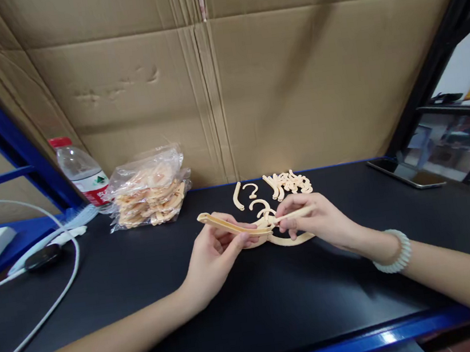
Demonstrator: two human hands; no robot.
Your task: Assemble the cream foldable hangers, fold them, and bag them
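Note:
My left hand point(220, 244) is closed on a long, curved beige plastic hanger arm point(228, 227), held slanting over the table. Pinched in my right hand point(310, 218) is a slimmer beige plastic piece point(296, 214), its left end close to the right end of the arm; I cannot tell whether they touch. Beneath and behind both hands lies a beige hanger point(291, 241), partly hidden, with a curved hook point(258, 203) showing above. Farther back are a loose curved piece point(238, 196) and a separate hook point(251, 189).
A pile of small beige parts point(294, 182) lies at the back. Clear bags of beige pieces point(148, 190) are stacked at left, beside a red-capped bottle point(83, 173). A white cable point(76, 257) loops at far left. A phone-like dark slab point(405, 172) lies at right; cardboard point(291, 76) stands behind.

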